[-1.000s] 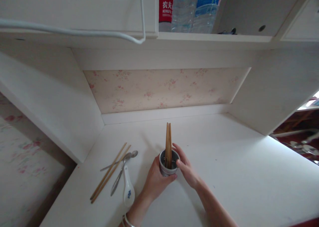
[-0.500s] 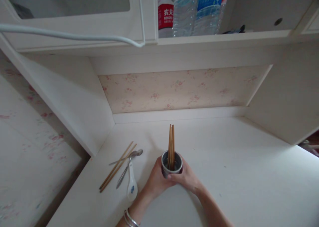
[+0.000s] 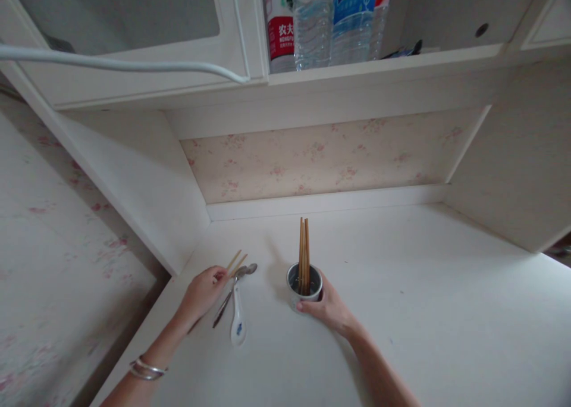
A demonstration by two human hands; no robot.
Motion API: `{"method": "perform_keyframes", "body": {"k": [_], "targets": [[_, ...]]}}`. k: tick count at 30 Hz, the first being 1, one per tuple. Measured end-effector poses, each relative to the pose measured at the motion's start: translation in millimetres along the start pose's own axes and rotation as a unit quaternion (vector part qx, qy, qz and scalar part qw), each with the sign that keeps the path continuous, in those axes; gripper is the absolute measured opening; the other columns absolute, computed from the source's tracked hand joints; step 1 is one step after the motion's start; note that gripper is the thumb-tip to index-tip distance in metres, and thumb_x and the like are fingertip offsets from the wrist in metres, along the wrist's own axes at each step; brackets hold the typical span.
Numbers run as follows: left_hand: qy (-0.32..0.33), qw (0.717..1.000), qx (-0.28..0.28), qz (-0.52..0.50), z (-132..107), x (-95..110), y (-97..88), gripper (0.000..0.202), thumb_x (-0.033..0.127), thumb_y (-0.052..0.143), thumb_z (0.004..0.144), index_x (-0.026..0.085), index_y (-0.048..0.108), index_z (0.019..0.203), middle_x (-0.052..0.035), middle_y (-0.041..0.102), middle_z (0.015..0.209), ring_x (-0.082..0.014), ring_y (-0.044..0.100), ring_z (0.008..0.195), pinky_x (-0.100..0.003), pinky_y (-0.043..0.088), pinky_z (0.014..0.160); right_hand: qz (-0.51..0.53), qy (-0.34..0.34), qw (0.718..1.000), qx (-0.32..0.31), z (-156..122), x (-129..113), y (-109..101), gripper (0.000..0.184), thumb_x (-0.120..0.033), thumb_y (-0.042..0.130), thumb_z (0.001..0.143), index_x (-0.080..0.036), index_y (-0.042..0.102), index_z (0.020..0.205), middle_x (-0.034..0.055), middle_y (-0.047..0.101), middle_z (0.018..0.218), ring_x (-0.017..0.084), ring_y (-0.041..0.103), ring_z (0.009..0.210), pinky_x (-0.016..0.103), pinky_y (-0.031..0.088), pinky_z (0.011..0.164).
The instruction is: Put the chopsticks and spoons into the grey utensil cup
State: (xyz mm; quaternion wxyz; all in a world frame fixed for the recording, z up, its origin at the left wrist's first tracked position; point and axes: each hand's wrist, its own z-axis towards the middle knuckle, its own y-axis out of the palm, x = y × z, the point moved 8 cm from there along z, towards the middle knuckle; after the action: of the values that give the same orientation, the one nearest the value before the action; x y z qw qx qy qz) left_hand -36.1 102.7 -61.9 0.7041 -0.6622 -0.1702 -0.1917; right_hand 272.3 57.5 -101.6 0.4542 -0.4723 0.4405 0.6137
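Observation:
My right hand (image 3: 328, 307) is wrapped round the near right side of a metal cup (image 3: 304, 300), its thumb across the front. Several wooden chopsticks (image 3: 304, 252) stand upright inside the cup. On the left, my left hand (image 3: 204, 291) is closed over a pair of loose chopsticks (image 3: 236, 261), fingers curled in a pinch; their far tips stick out past the fingers and the hand covers their middle. Just right of that hand, two metal spoons (image 3: 251, 269) lie partly crossed. A white ceramic spoon (image 3: 238, 323) with a blue mark lies below them.
All this rests on a white desktop (image 3: 401, 335) with a panel on each side. Low overhead hangs a shelf (image 3: 383, 71) holding several plastic bottles (image 3: 314, 35). A white cable (image 3: 134, 65) crosses in front of the cabinet at upper left.
My left hand has let go of the cup and moved left onto the loose chopsticks. My right hand still holds the cup. The view has shifted slightly.

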Motion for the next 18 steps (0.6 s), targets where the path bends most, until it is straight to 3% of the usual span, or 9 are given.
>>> {"method": "perform_keyframes", "body": {"k": [3,7,13,18], "targets": [[-0.001,0.992,-0.016,0.125,12.8,-26.0,0.2,0.024,0.035,0.046,0.085,0.021,0.064,0.09,-0.0071,0.069,0.097,-0.0234,0.065,0.087,-0.029,0.043,0.074,0.001,-0.002,1.0,0.0,-0.3,-1.6,-0.2,0.079,-0.034,0.087,0.058,-0.022,0.051,0.127,0.0081,0.066,0.117,0.027,0.059,0.107,0.044,0.045,0.095],[0.007,0.986,-0.059,0.153,21.9,-40.2,14.8,0.025,0.038,0.046,0.085,0.021,0.064,0.085,-0.0085,0.068,0.099,-0.0235,0.064,0.089,-0.029,0.042,0.074,-0.011,0.0,1.0,0.01,-1.0,-2.9,-1.7,0.078,-0.035,0.087,0.058,-0.022,0.053,0.126,0.0082,0.067,0.115,0.028,0.06,0.105,0.046,0.046,0.095],[0.017,0.987,-0.068,0.145,28.9,-36.7,21.6,0.023,0.036,0.047,0.081,0.021,0.065,0.076,-0.0076,0.069,0.09,-0.0237,0.063,0.084,-0.03,0.043,0.074,-0.009,-0.007,1.0,0.014,-0.9,-1.1,-3.4,0.078,-0.034,0.087,0.058,-0.023,0.053,0.127,0.0072,0.067,0.115,0.027,0.06,0.106,0.044,0.045,0.095],[0.036,0.99,-0.053,0.125,45.2,-22.1,4.2,0.029,0.033,0.04,0.085,0.02,0.065,0.083,-0.0088,0.071,0.092,-0.0242,0.064,0.087,-0.032,0.044,0.079,-0.003,-0.009,1.0,0.015,-0.8,0.0,-4.0,0.079,-0.033,0.088,0.057,-0.024,0.053,0.127,0.0065,0.067,0.116,0.027,0.059,0.107,0.043,0.045,0.095]]}}
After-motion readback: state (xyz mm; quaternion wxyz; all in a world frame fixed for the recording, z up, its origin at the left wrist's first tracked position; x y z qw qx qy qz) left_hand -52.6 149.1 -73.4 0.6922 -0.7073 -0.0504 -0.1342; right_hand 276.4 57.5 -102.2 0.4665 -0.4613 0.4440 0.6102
